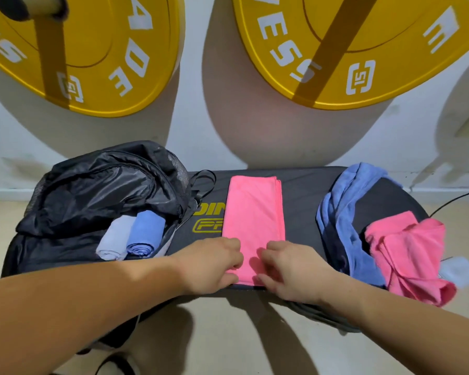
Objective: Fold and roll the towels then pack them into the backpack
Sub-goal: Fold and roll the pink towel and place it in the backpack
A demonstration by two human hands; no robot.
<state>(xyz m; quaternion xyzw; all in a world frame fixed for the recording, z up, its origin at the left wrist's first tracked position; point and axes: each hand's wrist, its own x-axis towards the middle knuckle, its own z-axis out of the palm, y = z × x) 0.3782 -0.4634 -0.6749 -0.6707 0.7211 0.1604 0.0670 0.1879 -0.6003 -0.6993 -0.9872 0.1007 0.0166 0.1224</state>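
At centre frame, laid flat on the dark bench pad (303,190): folded pink towel (255,220), a long strip running from the pad's far edge down to its near edge. At the towel's near end, left hand (209,262) with fingers curled onto the left corner, thumb tucked at the hem, pinching the cloth; right hand (290,274) just beside it, fingers curled down on the right corner, gripping the same end (fingertips partly hidden against the cloth). Left of centre, black backpack (100,190) lying open on the pad, flap thrown back; in its mouth, side by side and touching, rolled pale towel (113,239) and rolled blue towel (145,231). Right of centre, loose blue towel (344,212) heaped over the pad's end and, touching it at lower right, crumpled pink towel (409,253) hanging over the near edge. Across the top of the frame, left yellow plate (98,58) and right yellow plate (363,55), both against a white wall
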